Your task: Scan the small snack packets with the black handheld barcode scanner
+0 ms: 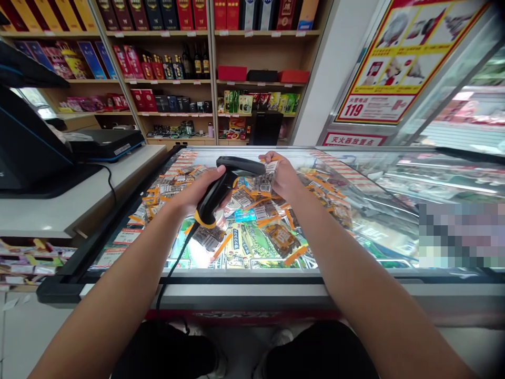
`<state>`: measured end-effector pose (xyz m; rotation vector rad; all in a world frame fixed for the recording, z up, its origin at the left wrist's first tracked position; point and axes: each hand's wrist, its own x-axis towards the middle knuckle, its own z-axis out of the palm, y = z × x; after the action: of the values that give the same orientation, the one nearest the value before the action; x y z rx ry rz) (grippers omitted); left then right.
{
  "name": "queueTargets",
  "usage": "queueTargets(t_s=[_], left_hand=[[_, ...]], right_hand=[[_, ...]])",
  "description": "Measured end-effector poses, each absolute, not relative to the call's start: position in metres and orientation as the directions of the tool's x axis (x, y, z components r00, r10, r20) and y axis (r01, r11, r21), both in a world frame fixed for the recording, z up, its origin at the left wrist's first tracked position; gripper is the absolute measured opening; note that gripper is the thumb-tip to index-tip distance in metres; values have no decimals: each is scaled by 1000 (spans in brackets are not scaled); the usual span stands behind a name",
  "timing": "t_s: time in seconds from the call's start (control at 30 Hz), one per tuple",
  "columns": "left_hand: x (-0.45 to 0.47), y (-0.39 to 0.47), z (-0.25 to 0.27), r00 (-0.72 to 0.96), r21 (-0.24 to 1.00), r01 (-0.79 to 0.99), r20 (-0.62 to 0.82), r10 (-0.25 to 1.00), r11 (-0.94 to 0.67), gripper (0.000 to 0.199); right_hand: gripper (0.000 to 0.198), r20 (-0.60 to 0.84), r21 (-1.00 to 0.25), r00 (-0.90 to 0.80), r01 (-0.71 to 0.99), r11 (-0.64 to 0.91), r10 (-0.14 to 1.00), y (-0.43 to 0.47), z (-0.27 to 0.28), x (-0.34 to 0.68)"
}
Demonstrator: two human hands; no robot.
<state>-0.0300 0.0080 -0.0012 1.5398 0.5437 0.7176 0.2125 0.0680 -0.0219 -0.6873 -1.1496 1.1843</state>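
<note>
Both arms stretch forward over the freezer [252,290] – the left hand [197,190] curled closed round the handle of the scanner [215,197], thumb on top, the right hand [287,178] pinching a small packet [265,184]. That packet sits between the hands, at the scanner's nose, above heaped packs [282,238].

The barcode scanner [224,182] looks like smooth black plastic with a soft sheen, while the packet [265,184] is shiny, see-through film. The freezer top [371,205] appears slick, reflective glass; the shelves [272,33] look like matt, pale wood.
</note>
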Motion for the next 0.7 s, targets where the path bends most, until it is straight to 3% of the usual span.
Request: queueTargets(t_s=[0.3, 0.7], left_hand=[[-22, 3, -7, 745, 996, -72, 89, 662, -52, 68], [-24, 2, -5, 708, 996, -51, 90, 700, -76, 68]], right_hand=[[14, 257, -847, 240, -410, 338, 936, 88, -34, 229], [15, 267, -862, 233, -376, 340, 935, 81, -27, 225]])
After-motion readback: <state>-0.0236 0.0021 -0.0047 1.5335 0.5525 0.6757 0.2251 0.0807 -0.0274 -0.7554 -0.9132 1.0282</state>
